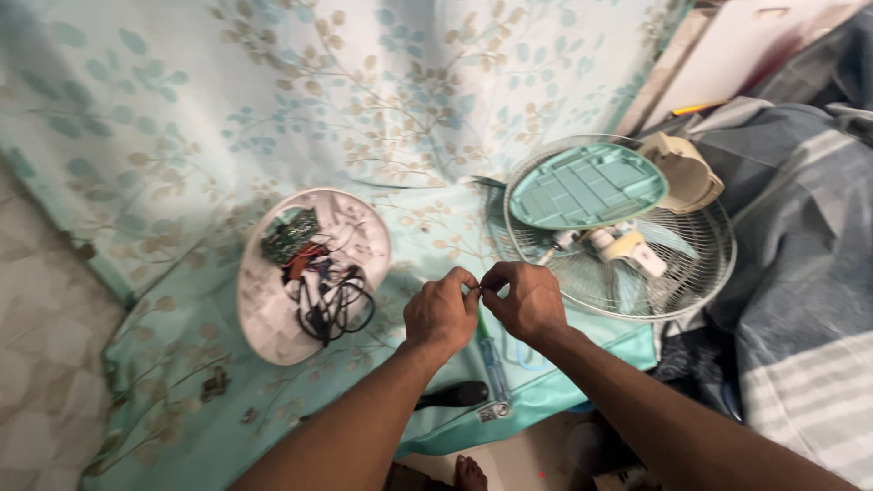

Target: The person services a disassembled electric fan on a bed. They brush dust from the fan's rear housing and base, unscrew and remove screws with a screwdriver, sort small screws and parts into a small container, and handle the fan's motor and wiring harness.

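My left hand [442, 312] and my right hand [525, 301] meet at the fingertips over a pale green floral sheet [273, 109], pinching something very small between them; what it is cannot be made out. Left of my hands lies a white round fan base cover [273, 318], open side up, with a green circuit board [289, 235] and tangled black and red wires [329, 295] inside. To the right rests a wire fan guard [691, 273] with pale blue blades, a teal oval plate [587, 185] on top and a beige motor housing [688, 171].
A screwdriver with a blue-green handle [492, 364] lies under my hands, beside a dark handle-like object [455, 395]. Small dark parts [215, 384] sit on the sheet at lower left. Grey-blue striped fabric [800, 273] is piled on the right. Tiled floor [45, 345] lies left.
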`<state>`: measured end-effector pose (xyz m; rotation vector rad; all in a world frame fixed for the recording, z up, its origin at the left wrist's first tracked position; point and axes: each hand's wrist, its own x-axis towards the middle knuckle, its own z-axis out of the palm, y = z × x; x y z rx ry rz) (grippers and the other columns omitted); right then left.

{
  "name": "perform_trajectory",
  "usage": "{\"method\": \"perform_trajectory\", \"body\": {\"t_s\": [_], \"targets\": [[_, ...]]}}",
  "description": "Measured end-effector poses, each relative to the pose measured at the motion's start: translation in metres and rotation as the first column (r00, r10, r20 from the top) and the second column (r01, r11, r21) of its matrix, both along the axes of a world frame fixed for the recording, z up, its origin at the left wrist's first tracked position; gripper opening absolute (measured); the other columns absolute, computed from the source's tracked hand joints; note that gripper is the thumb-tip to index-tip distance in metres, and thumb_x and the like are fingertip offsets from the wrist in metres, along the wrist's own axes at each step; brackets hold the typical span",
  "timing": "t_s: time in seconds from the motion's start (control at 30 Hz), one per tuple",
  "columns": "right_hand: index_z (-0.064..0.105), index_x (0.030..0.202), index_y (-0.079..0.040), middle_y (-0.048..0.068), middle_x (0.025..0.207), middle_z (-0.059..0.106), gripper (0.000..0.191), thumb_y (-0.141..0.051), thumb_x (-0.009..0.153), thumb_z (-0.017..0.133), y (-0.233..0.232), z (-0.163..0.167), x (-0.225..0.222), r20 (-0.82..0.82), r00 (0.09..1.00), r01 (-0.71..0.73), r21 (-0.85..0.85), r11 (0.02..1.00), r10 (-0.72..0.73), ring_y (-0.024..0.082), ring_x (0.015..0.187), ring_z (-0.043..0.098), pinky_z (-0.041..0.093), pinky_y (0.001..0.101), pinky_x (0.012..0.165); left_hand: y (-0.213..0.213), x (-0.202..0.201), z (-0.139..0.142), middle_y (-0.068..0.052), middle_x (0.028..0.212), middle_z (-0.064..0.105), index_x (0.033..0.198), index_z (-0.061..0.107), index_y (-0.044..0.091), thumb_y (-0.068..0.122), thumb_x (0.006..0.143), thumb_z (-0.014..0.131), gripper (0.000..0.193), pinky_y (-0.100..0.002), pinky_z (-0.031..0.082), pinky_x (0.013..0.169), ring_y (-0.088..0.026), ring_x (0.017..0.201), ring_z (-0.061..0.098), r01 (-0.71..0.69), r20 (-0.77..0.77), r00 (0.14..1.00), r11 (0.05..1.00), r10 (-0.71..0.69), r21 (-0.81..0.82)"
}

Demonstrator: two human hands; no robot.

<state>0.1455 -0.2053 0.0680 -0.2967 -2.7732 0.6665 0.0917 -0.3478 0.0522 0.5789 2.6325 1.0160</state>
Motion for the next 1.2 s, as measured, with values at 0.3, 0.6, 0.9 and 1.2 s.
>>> {"method": "perform_trajectory", "body": {"t_s": [0.3,0.6,0.9,1.2], "targets": [[0.080,0.089,-0.011,0.007,0.086,0.079,0.019,-0.024,0.075,0.078,0.078,-0.005,0.017,0.027,0.991,0.134,-0.046,0.990,-0.133,0.026,0.078,0.076,0.058,0.0377,0.075,0.077,0.006,-0.011,-0.006,0.096,0.076,0.113,0.065,0.025,0.031,0.095,0.065,0.019,-0.047,0.055,0.084,-0.032,0.098,0.071,0.108,-0.033,0.994,0.993,-0.107,0.042],[0.080,0.090,-0.011,0.006,0.086,0.080,0.019,-0.024,0.076,0.076,0.110,-0.029,0.013,0.073,0.991,0.115,-0.055,0.992,-0.111,0.026,0.080,0.077,0.059,0.0368,0.076,0.090,0.009,-0.024,-0.009,0.098,0.074,0.118,0.064,0.029,0.031,0.096,0.063,0.022,-0.049,0.054,0.085,-0.035,0.098,0.070,0.107,0.047,0.993,0.994,-0.107,-0.009],[0.080,0.093,-0.012,0.009,0.089,0.079,0.020,-0.023,0.077,0.076,0.112,-0.052,0.004,0.137,0.988,0.084,-0.060,0.995,-0.075,0.030,0.082,0.075,0.058,0.0393,0.079,0.087,0.009,-0.049,-0.009,0.112,0.072,0.125,0.065,0.027,0.022,0.095,0.059,0.030,-0.050,0.052,0.091,-0.034,0.108,0.066,0.140,-0.048,0.989,0.989,-0.137,0.054],[0.082,0.100,-0.020,0.011,0.086,0.078,0.025,-0.027,0.077,0.074,0.118,-0.057,0.001,0.243,0.970,-0.029,-0.001,1.000,0.028,0.034,0.082,0.074,0.058,0.0430,0.079,0.090,0.007,-0.066,-0.010,0.123,0.063,0.133,0.062,0.024,0.018,0.093,0.056,0.040,-0.047,0.049,0.100,-0.031,0.117,0.061,0.183,0.050,0.982,0.983,-0.182,-0.018]]}}
